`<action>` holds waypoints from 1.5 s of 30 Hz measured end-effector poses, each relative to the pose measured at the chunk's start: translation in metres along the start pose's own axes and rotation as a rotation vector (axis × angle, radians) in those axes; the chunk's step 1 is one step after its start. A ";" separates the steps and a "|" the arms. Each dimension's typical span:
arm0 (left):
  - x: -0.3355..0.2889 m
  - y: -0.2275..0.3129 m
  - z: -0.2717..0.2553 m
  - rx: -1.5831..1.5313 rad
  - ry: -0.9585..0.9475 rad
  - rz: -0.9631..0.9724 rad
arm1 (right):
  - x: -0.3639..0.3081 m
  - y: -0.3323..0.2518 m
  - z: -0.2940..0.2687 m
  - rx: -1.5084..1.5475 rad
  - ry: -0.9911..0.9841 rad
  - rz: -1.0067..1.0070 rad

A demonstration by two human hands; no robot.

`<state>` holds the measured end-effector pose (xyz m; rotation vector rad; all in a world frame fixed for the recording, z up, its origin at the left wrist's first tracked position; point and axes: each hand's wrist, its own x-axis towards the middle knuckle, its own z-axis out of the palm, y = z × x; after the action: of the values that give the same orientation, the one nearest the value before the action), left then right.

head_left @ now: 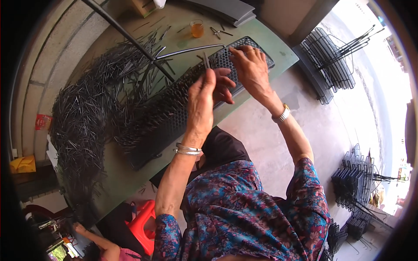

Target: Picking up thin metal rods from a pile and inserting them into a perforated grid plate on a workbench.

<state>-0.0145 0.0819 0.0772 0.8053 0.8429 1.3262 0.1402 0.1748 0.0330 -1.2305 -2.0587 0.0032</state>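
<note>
Head view: the left hand (200, 103) pinches a thin strip (206, 60); the right hand's (252, 73) fingers bend over a holed tray (176, 122), hold unclear.

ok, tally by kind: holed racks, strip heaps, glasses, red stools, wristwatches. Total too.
Holed rack: 1
Strip heap: 1 (single strips too tangled to count)
Glass: 1
Red stool: 1
Wristwatch: 1
Total: 5
</note>
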 end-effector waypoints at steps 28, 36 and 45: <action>-0.038 -0.059 -0.006 0.138 0.097 -0.163 | 0.017 -0.018 -0.060 0.650 -0.412 0.271; -0.069 -0.085 -0.023 0.037 0.049 -0.401 | 0.040 0.012 -0.005 0.418 -0.033 0.265; -0.091 -0.087 -0.041 0.020 0.140 -0.414 | 0.042 0.009 0.005 0.320 -0.116 0.257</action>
<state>-0.0139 -0.0146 -0.0137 0.5197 1.0701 1.0137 0.1327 0.2138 0.0505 -1.3031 -1.8889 0.5150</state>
